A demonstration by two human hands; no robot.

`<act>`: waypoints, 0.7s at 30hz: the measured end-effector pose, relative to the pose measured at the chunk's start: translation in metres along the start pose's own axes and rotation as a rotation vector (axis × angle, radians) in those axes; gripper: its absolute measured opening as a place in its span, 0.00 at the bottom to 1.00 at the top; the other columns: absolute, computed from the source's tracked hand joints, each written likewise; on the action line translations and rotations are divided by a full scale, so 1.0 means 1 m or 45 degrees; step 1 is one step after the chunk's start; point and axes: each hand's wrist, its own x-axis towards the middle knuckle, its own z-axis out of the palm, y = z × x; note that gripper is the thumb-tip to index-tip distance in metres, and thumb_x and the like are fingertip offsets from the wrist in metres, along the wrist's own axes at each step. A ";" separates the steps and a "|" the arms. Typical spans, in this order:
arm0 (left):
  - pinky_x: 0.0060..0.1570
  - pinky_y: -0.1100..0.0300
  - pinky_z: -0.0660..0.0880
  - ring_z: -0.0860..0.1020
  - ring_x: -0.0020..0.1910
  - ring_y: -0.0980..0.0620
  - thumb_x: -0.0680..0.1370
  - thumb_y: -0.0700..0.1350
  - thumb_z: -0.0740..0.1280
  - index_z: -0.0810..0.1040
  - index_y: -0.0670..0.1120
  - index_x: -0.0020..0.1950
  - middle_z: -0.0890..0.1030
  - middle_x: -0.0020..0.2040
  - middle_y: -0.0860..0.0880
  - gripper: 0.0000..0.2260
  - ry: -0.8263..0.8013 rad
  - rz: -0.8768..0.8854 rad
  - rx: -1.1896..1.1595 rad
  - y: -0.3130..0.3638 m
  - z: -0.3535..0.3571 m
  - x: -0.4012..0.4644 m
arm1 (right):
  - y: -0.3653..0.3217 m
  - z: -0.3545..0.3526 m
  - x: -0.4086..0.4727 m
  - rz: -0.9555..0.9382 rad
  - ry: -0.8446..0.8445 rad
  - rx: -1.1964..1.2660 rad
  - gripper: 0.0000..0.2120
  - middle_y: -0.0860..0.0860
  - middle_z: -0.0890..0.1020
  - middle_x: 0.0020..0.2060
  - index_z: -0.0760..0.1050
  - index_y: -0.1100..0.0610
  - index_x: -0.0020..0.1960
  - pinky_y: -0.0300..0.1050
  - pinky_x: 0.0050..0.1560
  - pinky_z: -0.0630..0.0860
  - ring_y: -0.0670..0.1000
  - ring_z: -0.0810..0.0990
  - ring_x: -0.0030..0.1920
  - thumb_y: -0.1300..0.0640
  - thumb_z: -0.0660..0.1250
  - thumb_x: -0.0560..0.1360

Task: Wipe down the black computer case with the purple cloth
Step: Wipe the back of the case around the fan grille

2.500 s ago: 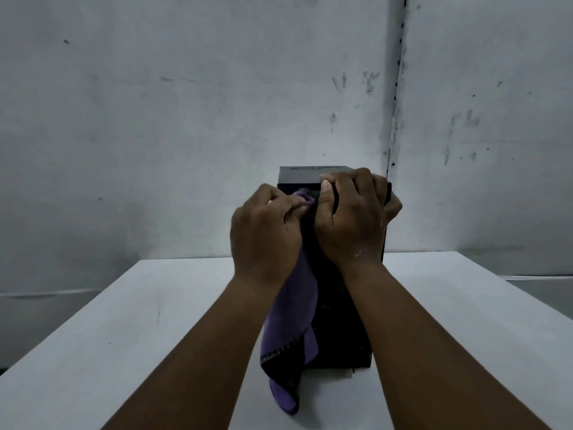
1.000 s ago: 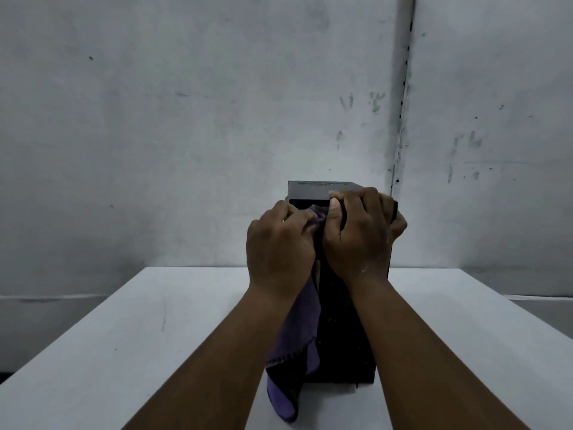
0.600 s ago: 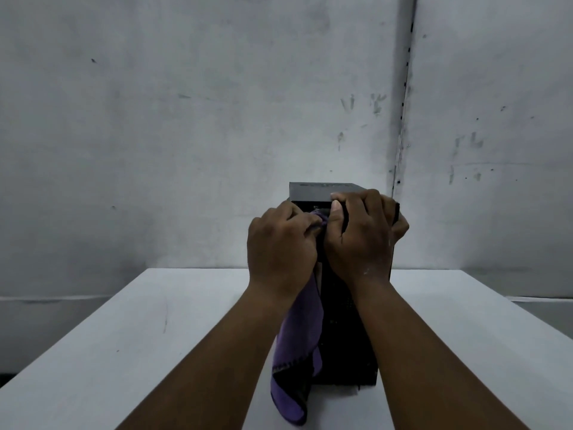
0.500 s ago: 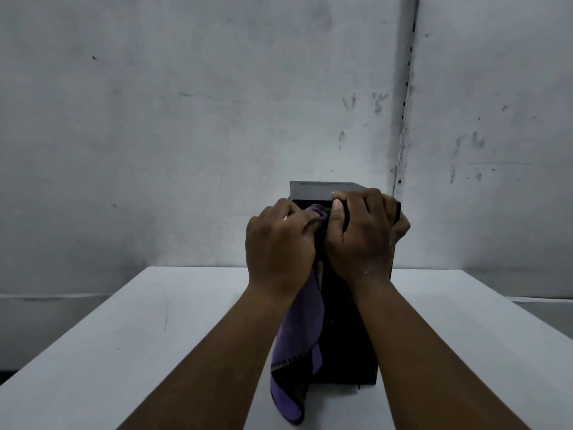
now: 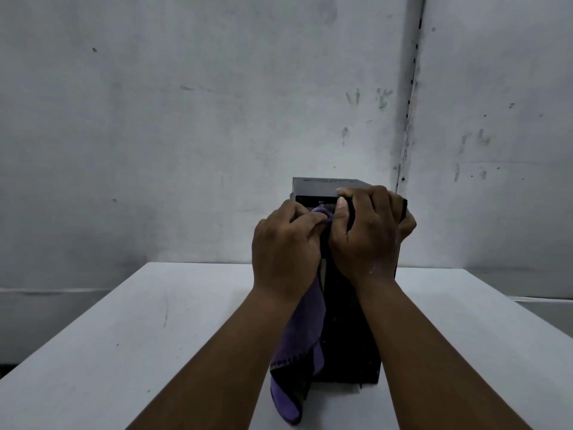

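Observation:
The black computer case (image 5: 344, 336) stands upright on the white table (image 5: 130, 346), its near face toward me. My left hand (image 5: 283, 246) grips the purple cloth (image 5: 302, 333) and holds its bunched tip against the upper left part of the near face. The rest of the cloth hangs down past the case's base and has a dark band along one hem. My right hand (image 5: 369, 234) grips the case's top near edge, fingers curled over the top and the right corner. Both hands hide most of the upper face.
A stained grey wall (image 5: 186, 119) rises right behind the table, with a vertical seam (image 5: 410, 88) to the right of the case. The table's left and right edges run diagonally toward me.
Little has moved over the last second. My left hand with the cloth has made only small shifts near the top of the case, while my right hand keeps its hold.

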 end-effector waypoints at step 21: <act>0.35 0.51 0.77 0.78 0.38 0.50 0.79 0.45 0.71 0.88 0.47 0.52 0.81 0.44 0.50 0.07 0.050 -0.038 -0.051 -0.001 0.005 -0.002 | 0.000 0.002 -0.001 -0.025 0.042 -0.002 0.10 0.45 0.79 0.54 0.81 0.48 0.55 0.60 0.64 0.65 0.52 0.72 0.63 0.49 0.62 0.79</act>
